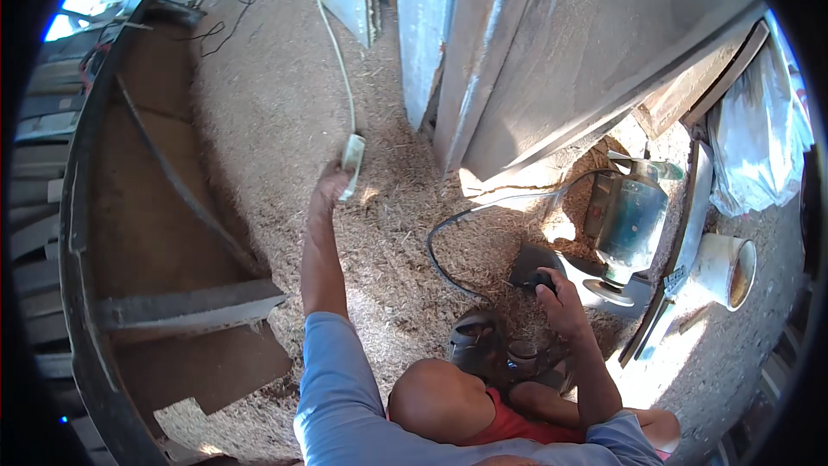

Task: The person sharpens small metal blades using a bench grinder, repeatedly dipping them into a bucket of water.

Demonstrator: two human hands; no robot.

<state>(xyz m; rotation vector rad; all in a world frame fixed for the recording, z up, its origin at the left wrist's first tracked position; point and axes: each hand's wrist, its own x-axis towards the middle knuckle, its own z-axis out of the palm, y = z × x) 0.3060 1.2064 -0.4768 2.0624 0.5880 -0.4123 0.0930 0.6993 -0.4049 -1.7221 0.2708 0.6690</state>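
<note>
Here I see my left hand [330, 183] stretched far out over the sawdust-covered floor [276, 103], closed around the near end of a white power strip [353, 164] whose white cable [335, 43] runs away to the far side. My right hand [556, 293] is nearer and to the right, fingers curled around a black plug [540, 280] at the end of a black cord [448, 233] that loops across the sawdust between the two hands. Just right of that hand stands a blue motor machine [630, 220] on a pale base, with a white pipe piece [729, 267] beyond it. A child in a red top [509, 423] sits close below me, head near my right forearm. A dark curved wooden frame [82, 233] fills the left side, and grey metal panels [552, 60] lean at the far right.
</note>
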